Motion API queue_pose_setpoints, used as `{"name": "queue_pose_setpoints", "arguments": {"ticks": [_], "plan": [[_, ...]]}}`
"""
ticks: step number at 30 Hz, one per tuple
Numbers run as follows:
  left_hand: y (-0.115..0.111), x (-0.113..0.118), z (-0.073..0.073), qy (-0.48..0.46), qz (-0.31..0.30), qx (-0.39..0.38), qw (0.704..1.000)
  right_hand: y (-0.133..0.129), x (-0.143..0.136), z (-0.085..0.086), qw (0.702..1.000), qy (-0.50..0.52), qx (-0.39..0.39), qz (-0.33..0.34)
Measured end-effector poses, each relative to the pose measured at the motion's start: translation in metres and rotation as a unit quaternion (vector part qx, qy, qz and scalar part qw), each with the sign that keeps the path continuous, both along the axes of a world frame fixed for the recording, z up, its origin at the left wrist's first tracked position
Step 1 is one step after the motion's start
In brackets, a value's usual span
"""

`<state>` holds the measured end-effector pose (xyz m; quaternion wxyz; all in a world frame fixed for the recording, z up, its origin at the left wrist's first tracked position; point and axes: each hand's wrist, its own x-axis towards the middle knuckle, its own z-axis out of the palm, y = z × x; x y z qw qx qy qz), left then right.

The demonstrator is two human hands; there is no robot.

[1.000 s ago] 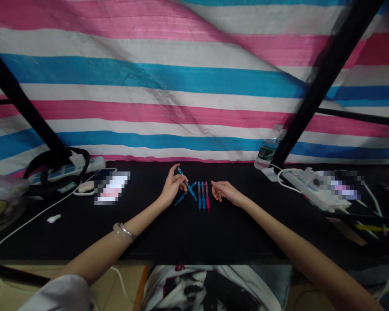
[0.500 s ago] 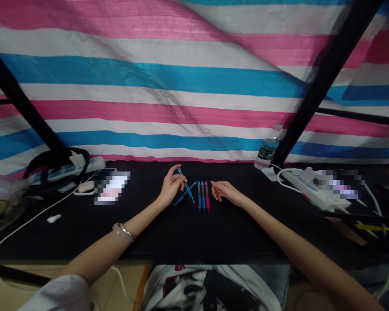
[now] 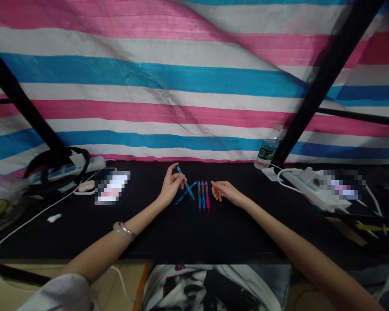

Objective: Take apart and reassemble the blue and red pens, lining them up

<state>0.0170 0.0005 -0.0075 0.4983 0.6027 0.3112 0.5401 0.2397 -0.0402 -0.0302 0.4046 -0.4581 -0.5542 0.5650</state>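
Note:
Between the thumb and fingers of my left hand (image 3: 170, 186) is a blue pen (image 3: 189, 190), slanted with its tip down and to the right. Under it, a second blue pen (image 3: 180, 199) lies at an angle on the black table (image 3: 181, 237). Just right of these, two more blue pens (image 3: 199, 199) lie side by side, pointing toward me, with a pink pen (image 3: 207, 199) along their right side. My right hand (image 3: 227, 193) rests right of the pink pen, apart from it, its fingers curled in and nothing visible in them.
At left are a phone (image 3: 112, 188), an earbud case (image 3: 86, 186), a loose white earbud (image 3: 54, 218), a black headband-like strap (image 3: 84, 166) and a white cable. At right stand a water bottle (image 3: 266, 151) and a power strip (image 3: 314, 190) with cords. A striped sheet (image 3: 168, 103) hangs behind.
The blue pen in my left hand has shifted slightly up and away from me, its tip a little higher. My right hand and the row of pens have stayed put.

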Motion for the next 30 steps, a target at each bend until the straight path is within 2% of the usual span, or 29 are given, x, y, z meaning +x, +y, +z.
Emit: {"name": "queue_pose_setpoints", "arguments": {"ticks": [10, 15, 18, 25, 30], "plan": [[0.0003, -0.0012, 0.0016, 0.031, 0.007, 0.006, 0.999, 0.0026, 0.0019, -0.0049, 1.0, 0.002, 0.007, 0.006], [-0.0022, -0.0008, 0.0011, 0.06, -0.017, 0.01, 0.998, 0.0022, 0.0013, -0.0037, 1.0, -0.002, 0.008, 0.005], [-0.0026, 0.0, 0.0005, 0.049, -0.027, 0.008, 0.998, 0.0019, 0.0011, -0.0033, 1.0, -0.003, 0.003, 0.004], [-0.001, -0.0002, 0.0008, 0.044, -0.007, 0.017, 0.999, 0.0009, 0.0005, -0.0017, 1.0, -0.002, 0.008, 0.004], [-0.0043, 0.0013, 0.0019, 0.054, -0.029, 0.024, 0.998, -0.0004, -0.0004, -0.0001, 1.0, -0.007, 0.008, 0.0]]}}
